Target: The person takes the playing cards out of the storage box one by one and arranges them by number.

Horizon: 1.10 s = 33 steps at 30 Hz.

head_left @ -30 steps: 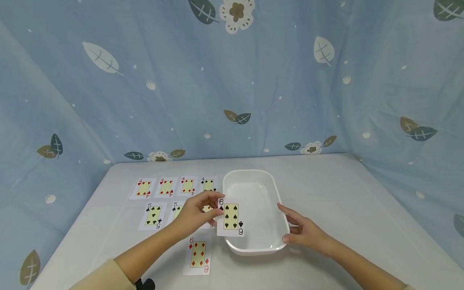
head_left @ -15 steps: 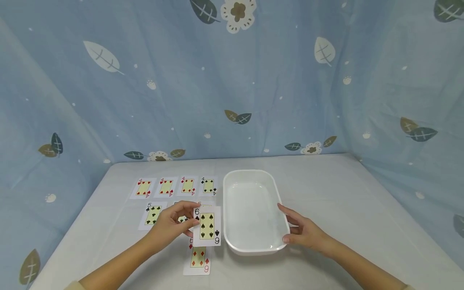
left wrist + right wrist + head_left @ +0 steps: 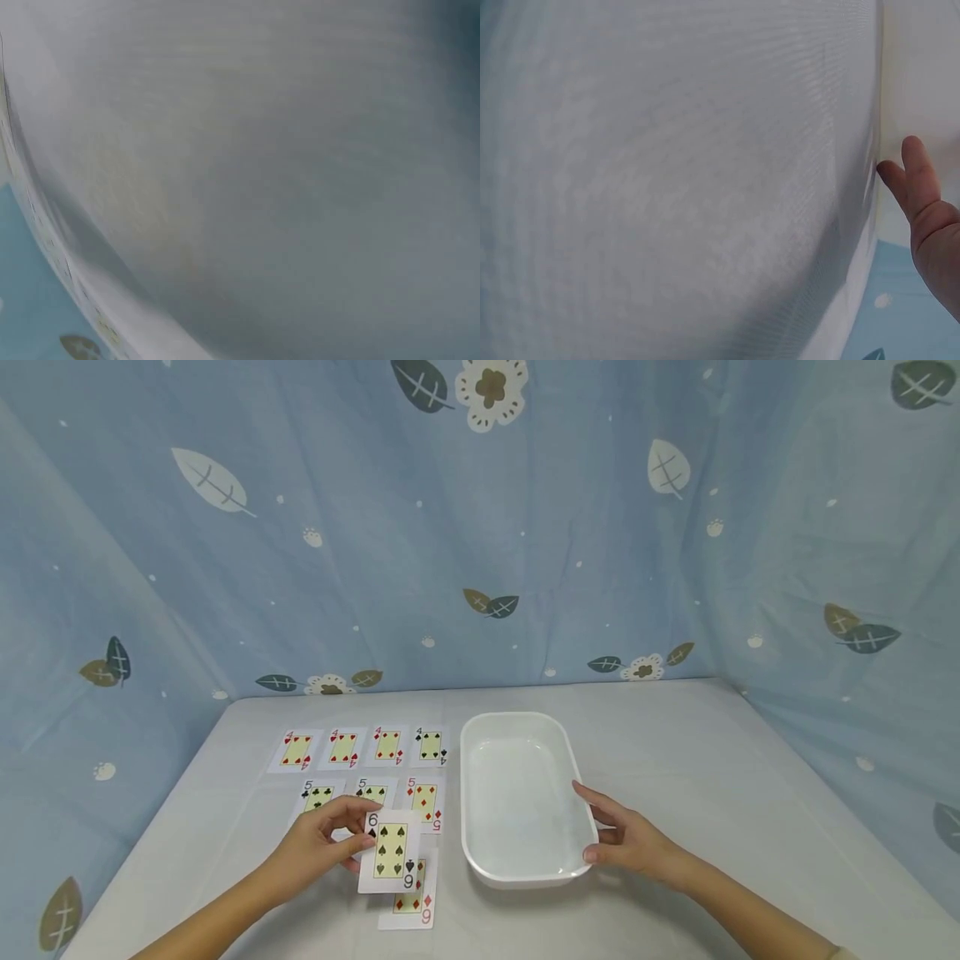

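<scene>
My left hand (image 3: 318, 839) pinches a six of spades (image 3: 391, 852) by its left edge, face up. The card hangs over a six of diamonds (image 3: 407, 920) on the table and hides its upper left part. At the side of a white rectangular basin (image 3: 517, 810), my right hand (image 3: 633, 839) holds the right rim, with thumb and index finger spread along it. The right wrist view shows fingers of that hand (image 3: 930, 206) against the basin's pale wall (image 3: 919, 75). The left wrist view holds only blurred cloth, with neither hand nor card in it.
Several fours lie in a back row, among them a four of diamonds (image 3: 388, 745). Before them lie a five of clubs (image 3: 318, 793), a five of spades (image 3: 375, 789) and a five of diamonds (image 3: 423, 802). A blue patterned curtain (image 3: 570, 527) backs the white table (image 3: 660, 727).
The left hand has carried the six of spades from over the basin's left edge leftward and nearer, uncovering the five of diamonds. The right hand and basin stay put.
</scene>
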Tool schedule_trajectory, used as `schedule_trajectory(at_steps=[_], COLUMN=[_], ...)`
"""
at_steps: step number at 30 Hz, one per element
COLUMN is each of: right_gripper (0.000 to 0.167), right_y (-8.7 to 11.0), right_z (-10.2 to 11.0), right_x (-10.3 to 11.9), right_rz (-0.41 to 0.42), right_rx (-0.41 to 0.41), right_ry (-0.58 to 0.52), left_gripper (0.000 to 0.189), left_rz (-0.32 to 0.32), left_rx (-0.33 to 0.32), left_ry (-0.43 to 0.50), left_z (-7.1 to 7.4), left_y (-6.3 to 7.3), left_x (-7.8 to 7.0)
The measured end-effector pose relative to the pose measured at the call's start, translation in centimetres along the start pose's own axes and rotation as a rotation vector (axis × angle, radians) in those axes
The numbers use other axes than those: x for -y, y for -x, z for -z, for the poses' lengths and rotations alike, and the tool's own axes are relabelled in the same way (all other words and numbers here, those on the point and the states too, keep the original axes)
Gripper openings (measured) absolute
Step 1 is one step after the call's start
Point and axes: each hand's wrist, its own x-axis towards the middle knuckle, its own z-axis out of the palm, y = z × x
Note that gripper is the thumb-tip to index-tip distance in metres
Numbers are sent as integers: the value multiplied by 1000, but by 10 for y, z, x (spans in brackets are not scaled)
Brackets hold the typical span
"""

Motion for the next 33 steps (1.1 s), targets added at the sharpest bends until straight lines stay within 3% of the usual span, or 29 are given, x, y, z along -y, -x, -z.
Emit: schedule_trajectory(at_steps=[9, 15, 21, 26, 33], right_gripper=[82, 82, 83, 82, 81], right_y=[0, 0, 0, 1, 1], right_z=[0, 0, 0, 0, -1], right_x=[2, 2, 2, 3, 4], right_rz=[-24, -14, -20, -43, -19], right_rx=[-9, 4, 5, -7, -8], right_ry=[12, -29, -40, -26, -1], left_gripper=[41, 41, 43, 41, 36], left_rz=[94, 77, 133, 104, 26], left_rx=[38, 85, 125, 134, 73], left_ry=[-123, -126, -88, -137, -352], left_z=[22, 31, 36, 35, 31], left_y=[16, 26, 34, 35, 33], left_x=[9, 14, 23, 31, 37])
